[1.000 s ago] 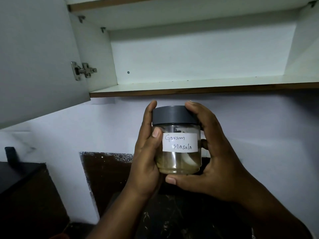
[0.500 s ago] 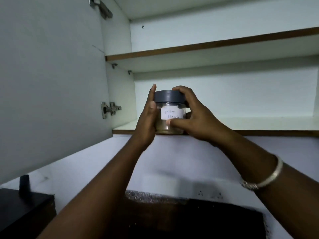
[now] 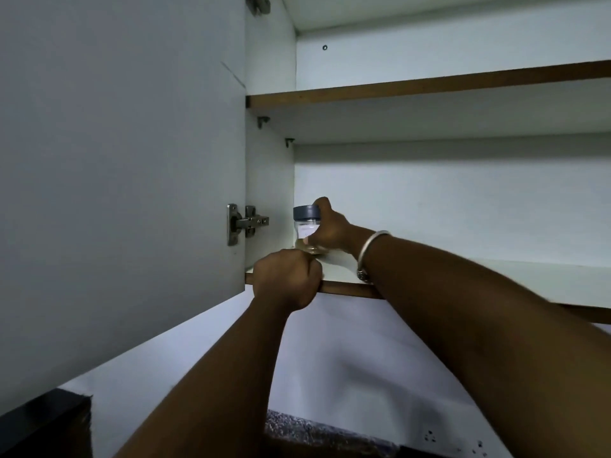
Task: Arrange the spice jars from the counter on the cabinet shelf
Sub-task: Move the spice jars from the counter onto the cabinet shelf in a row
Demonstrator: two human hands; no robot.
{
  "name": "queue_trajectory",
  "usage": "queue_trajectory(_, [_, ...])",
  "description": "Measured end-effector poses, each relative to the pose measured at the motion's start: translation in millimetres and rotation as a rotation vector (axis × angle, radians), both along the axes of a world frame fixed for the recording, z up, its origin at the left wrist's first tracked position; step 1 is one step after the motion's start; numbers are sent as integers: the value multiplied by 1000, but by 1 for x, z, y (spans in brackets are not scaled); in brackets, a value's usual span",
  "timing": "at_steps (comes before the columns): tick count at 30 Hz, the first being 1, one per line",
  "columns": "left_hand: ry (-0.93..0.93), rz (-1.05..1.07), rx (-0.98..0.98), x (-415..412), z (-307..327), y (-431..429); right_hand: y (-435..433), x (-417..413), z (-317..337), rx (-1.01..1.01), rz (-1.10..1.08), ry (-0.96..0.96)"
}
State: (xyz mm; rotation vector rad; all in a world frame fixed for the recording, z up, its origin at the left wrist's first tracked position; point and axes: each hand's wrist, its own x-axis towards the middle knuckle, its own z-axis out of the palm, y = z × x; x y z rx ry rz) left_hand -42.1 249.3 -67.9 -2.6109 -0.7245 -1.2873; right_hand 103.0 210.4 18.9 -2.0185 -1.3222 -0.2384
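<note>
A clear spice jar point(image 3: 305, 223) with a grey lid and a white label stands at the back left corner of the lower cabinet shelf point(image 3: 463, 272). My right hand point(image 3: 330, 228) reaches deep into the cabinet and wraps around the jar's right side, thumb low across its front. My left hand point(image 3: 287, 279) grips the shelf's brown front edge near the left wall, fingers curled over it. The jar's base is partly hidden behind my left hand.
The open white cabinet door point(image 3: 115, 160) hangs at the left on a metal hinge point(image 3: 246, 223). An upper shelf point(image 3: 429, 84) runs above. Below are a white wall, a dark speckled countertop point(image 3: 330, 438) and a black object point(image 3: 43, 421) at bottom left.
The jar went from in front of the shelf, held in both hands, to the back left corner. My left hand let go of it and took hold of the shelf edge.
</note>
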Motion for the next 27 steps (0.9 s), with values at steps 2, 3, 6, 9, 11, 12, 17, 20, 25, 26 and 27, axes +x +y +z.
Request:
queue_trajectory(2, [-41, 2, 27, 3, 2, 2, 28, 10, -1, -48, -14, -54])
queue_trajectory(3, [-52, 5, 37, 4, 1, 3, 40, 16, -1, -75, -29, -83])
queue_trajectory(6, [-83, 10, 77, 5, 0, 3, 57, 28, 1, -127, -68, -137])
queue_trajectory(9, [-106, 5, 82, 5, -1, 3, 62, 34, 4, -161, -93, -160])
queue_trajectory(11, [-119, 3, 92, 6, -2, 2, 60, 34, 4, -167, -104, -157])
queue_trajectory(12, [-119, 5, 91, 6, -2, 2, 58, 31, 3, -162, -105, -155])
queue_trajectory(17, [-104, -21, 86, 7, -2, 7, 41, 19, -3, -170, -114, -20])
queue_trajectory(20, [-100, -46, 61, 6, -1, 8, 13, 4, 6, -275, -123, 128])
queue_trajectory(25, [-77, -20, 6, 0, 15, -3, -55, -27, 7, -420, -51, 10])
queue_trajectory(26, [-49, -10, -19, -7, 7, -14, -70, -33, 0, -422, -23, -2])
queue_trajectory(27, [-39, 5, -42, -12, 13, -19, -87, -45, 1, -392, -17, -36])
